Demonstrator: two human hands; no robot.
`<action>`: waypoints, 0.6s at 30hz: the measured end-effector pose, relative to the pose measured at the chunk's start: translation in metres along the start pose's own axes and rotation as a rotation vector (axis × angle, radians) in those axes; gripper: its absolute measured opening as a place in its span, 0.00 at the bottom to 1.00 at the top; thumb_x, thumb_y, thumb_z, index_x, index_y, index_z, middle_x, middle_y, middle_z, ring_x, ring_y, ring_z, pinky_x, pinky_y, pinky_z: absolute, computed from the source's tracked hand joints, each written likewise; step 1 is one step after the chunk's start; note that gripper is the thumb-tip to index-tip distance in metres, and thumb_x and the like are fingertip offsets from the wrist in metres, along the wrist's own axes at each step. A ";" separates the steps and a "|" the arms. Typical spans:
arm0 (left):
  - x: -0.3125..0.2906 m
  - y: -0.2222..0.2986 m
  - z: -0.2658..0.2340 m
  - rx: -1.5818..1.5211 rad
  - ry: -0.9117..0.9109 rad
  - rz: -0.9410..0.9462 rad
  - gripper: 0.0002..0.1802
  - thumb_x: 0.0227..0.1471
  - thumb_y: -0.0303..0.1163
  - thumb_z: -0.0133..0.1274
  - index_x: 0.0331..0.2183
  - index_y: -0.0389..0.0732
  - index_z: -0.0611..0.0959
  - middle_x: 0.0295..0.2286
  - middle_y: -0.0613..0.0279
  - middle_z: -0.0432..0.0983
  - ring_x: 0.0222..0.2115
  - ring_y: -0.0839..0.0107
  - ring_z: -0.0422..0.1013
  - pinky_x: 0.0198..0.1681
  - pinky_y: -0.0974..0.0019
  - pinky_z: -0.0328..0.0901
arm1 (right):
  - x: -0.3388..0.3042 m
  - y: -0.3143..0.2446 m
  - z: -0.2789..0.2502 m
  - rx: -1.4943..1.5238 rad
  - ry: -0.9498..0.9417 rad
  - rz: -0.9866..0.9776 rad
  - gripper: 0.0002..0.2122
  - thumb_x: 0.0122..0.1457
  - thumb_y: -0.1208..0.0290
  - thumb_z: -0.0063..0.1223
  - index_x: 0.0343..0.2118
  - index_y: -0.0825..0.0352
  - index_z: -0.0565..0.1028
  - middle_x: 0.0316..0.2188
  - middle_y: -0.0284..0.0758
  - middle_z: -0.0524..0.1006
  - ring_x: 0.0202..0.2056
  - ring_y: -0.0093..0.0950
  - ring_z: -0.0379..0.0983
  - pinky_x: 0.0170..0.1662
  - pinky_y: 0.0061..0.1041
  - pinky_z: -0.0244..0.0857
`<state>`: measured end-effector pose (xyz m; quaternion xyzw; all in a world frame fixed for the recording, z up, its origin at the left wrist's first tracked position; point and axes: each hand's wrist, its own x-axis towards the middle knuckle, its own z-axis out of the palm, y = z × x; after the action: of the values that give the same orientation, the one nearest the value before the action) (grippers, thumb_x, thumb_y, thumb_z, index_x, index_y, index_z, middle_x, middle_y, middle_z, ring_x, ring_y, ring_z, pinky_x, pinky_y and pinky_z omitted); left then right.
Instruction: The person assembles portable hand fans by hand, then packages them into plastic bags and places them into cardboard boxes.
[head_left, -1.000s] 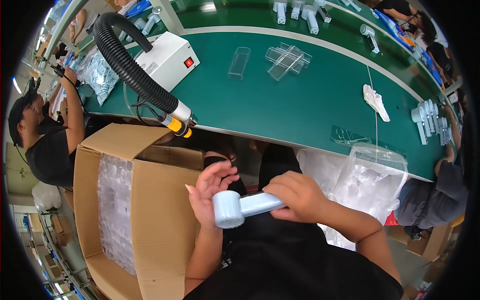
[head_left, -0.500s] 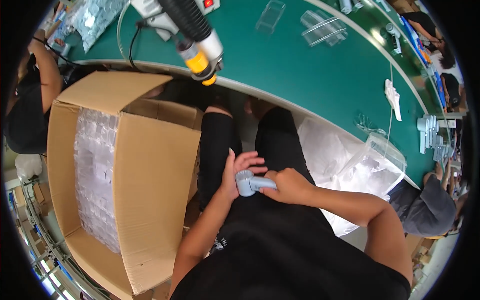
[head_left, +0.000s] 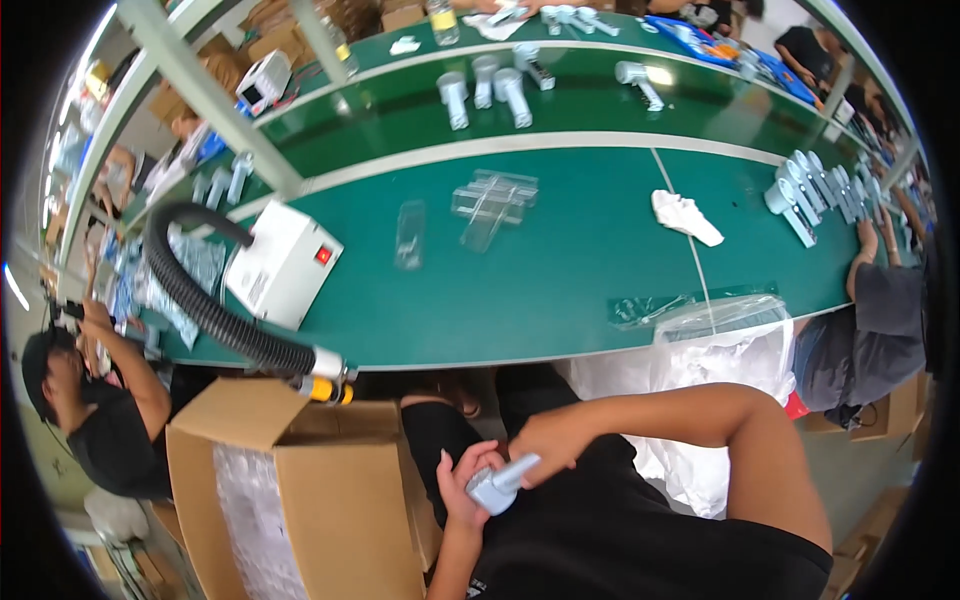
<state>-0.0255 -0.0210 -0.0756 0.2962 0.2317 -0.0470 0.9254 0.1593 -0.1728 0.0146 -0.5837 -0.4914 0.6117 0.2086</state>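
Observation:
Above my lap I hold a pale blue handheld device (head_left: 496,488) with a round, cup-like head and a short handle. My left hand (head_left: 460,488) is cupped around the round head with its fingers curled. The fist of my right hand (head_left: 550,442) is closed at the handle end and covers part of it. Whether the right fingers hold anything besides the handle is hidden.
A cardboard box (head_left: 345,510) of clear plastic trays (head_left: 248,510) stands at my left. Ahead, the green table (head_left: 400,310) bears a white machine (head_left: 283,262) with a black hose (head_left: 200,295), clear trays (head_left: 492,205), a white cloth (head_left: 686,217) and similar blue devices (head_left: 800,195). Co-workers sit on both sides.
The view has tilted up, bringing more of the table into sight. My left fingers, spread beside the device before, now curl around its head. The handle points more upward.

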 end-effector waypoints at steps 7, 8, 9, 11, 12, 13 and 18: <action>0.049 0.076 0.143 0.460 -0.504 0.393 0.49 0.58 0.68 0.25 0.60 0.33 0.62 0.37 0.50 0.71 0.36 0.63 0.67 0.44 0.63 0.62 | -0.147 -0.009 -0.058 0.442 0.289 -0.309 0.21 0.60 0.63 0.54 0.54 0.67 0.70 0.34 0.34 0.78 0.32 0.22 0.78 0.30 0.21 0.72; 0.065 0.078 0.154 0.563 -0.137 0.615 0.42 0.61 0.60 0.32 0.58 0.31 0.65 0.40 0.53 0.71 0.39 0.65 0.67 0.46 0.63 0.62 | -0.166 -0.005 -0.075 0.433 0.509 -0.338 0.22 0.59 0.65 0.56 0.54 0.68 0.69 0.36 0.35 0.78 0.33 0.23 0.78 0.31 0.20 0.73; 0.081 0.106 0.166 0.838 -0.219 0.759 0.30 0.60 0.44 0.44 0.55 0.31 0.69 0.42 0.54 0.69 0.42 0.63 0.66 0.49 0.60 0.61 | -0.184 0.002 -0.089 0.585 0.716 -0.393 0.22 0.59 0.63 0.56 0.53 0.68 0.69 0.36 0.36 0.78 0.31 0.24 0.78 0.29 0.20 0.72; 0.096 0.134 0.183 1.363 0.066 1.038 0.22 0.53 0.26 0.51 0.50 0.32 0.74 0.41 0.52 0.69 0.42 0.61 0.66 0.48 0.62 0.61 | -0.215 0.018 -0.134 0.531 1.040 -0.407 0.21 0.59 0.60 0.55 0.52 0.66 0.68 0.36 0.35 0.78 0.33 0.23 0.76 0.33 0.21 0.70; 0.103 0.142 0.186 1.488 0.160 1.132 0.21 0.51 0.23 0.52 0.49 0.33 0.74 0.41 0.51 0.69 0.42 0.60 0.66 0.47 0.62 0.62 | -0.222 0.019 -0.155 0.464 1.223 -0.342 0.21 0.57 0.62 0.57 0.51 0.66 0.69 0.34 0.34 0.78 0.36 0.21 0.74 0.36 0.23 0.69; 0.105 0.146 0.180 1.496 0.158 1.158 0.19 0.51 0.22 0.51 0.47 0.33 0.76 0.40 0.51 0.70 0.39 0.62 0.66 0.44 0.65 0.63 | -0.222 0.040 -0.180 0.374 1.392 -0.304 0.20 0.55 0.64 0.59 0.49 0.66 0.71 0.33 0.33 0.78 0.36 0.20 0.73 0.37 0.22 0.68; 0.042 0.136 0.145 1.315 -0.010 0.840 0.19 0.48 0.19 0.55 0.45 0.35 0.79 0.42 0.52 0.72 0.39 0.64 0.70 0.42 0.66 0.67 | -0.180 0.114 -0.359 -0.142 1.781 0.403 0.20 0.45 0.52 0.62 0.30 0.68 0.80 0.25 0.42 0.80 0.30 0.36 0.78 0.34 0.35 0.70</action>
<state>0.1008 0.0098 0.0806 0.8468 0.0205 0.1782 0.5008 0.5671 -0.2427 0.0684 -0.9259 -0.0743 -0.0711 0.3635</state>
